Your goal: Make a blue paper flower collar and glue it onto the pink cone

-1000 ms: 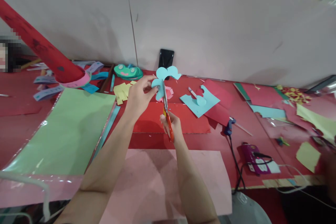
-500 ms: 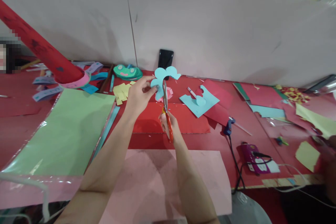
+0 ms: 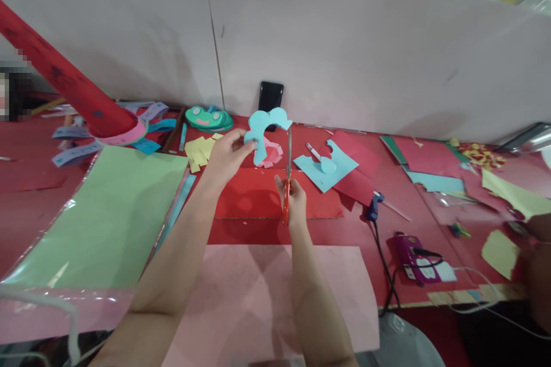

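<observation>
Between the fingers of my left hand [image 3: 230,156] is pinched a light-blue scalloped paper cutout [image 3: 259,123], curved like an arch and held above the table. My right hand [image 3: 296,198] grips orange-handled scissors [image 3: 287,195], whose blades point up and away from me. The blade tips are near the right end of the cutout; whether they touch it I cannot tell. Behind the cutout lies a pink paper shape [image 3: 272,152], partly hidden. Under my hands is a sheet of red paper [image 3: 245,198]. To the right sits a notched light-blue paper scrap [image 3: 323,180].
A black phone [image 3: 271,94] leans at the wall. A green sheet in plastic [image 3: 107,212] and a red paper cone [image 3: 86,86] stand left, beside yellow paper pieces [image 3: 198,153]. Rightward are a glue gun [image 3: 374,206] and a purple box with cables [image 3: 413,258]. Another person's hand [image 3: 540,229] shows far right.
My right hand has moved the scissors right, from the inner curve of the blue cutout toward its right end. The cutout has shifted slightly left with my left hand.
</observation>
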`<act>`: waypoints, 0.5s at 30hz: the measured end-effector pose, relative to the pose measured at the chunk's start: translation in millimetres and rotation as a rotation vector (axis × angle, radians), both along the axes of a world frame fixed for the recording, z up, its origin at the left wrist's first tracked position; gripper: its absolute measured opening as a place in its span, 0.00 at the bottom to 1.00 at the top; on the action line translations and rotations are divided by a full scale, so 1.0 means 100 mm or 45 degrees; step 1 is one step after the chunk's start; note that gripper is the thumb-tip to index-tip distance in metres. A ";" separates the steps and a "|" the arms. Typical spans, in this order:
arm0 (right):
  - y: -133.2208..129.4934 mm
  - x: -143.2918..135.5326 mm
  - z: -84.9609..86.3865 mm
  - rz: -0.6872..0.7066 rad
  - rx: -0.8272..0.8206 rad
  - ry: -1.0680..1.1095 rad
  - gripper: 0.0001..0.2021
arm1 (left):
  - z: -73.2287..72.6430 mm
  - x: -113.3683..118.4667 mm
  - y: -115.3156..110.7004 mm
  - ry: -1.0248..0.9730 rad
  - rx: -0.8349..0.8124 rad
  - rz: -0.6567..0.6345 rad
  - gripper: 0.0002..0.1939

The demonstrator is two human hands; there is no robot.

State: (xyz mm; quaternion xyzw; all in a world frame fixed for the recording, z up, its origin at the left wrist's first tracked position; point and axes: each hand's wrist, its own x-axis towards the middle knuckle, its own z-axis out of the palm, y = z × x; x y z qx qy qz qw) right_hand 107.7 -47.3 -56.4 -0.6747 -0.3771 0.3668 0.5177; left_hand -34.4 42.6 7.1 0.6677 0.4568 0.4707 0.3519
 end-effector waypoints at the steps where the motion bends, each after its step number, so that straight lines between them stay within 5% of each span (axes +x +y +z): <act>1: 0.01 0.03 0.00 -0.054 -0.013 -0.065 0.20 | -0.01 0.00 0.01 -0.020 -0.014 -0.012 0.07; 10: 0.12 0.30 -0.16 -0.260 -0.005 -0.104 0.17 | 0.00 -0.01 0.02 -0.148 -0.187 -0.148 0.08; 15: 0.12 0.47 -0.25 -0.489 -0.003 -0.634 0.16 | -0.03 -0.05 0.05 -0.063 -0.197 -0.104 0.13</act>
